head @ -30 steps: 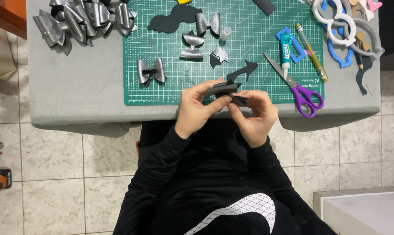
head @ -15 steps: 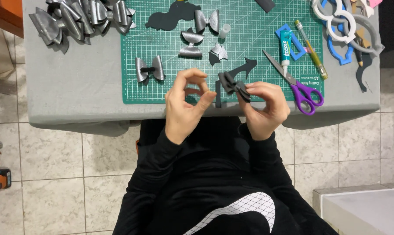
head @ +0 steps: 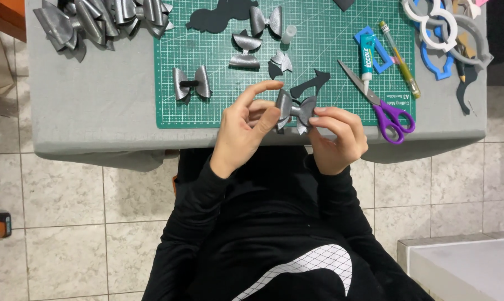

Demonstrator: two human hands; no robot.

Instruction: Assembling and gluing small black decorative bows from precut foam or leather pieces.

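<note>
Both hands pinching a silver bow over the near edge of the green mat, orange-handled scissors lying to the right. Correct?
Not quite: the head view shows the scissors have purple handles. The rest holds: both hands, left hand and right hand, pinch the silver bow over the green mat's near edge.

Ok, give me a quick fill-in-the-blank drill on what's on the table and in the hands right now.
1. Both hands, left and right, pinch a small silver ____ above the table edge.
2. The scissors lying on the green cutting mat have ____ handles.
3. A pile of finished silver bows sits at the table's far ____ corner.
4. The cloth covering the table is ____.

Missing words: bow; purple; left; grey
</note>
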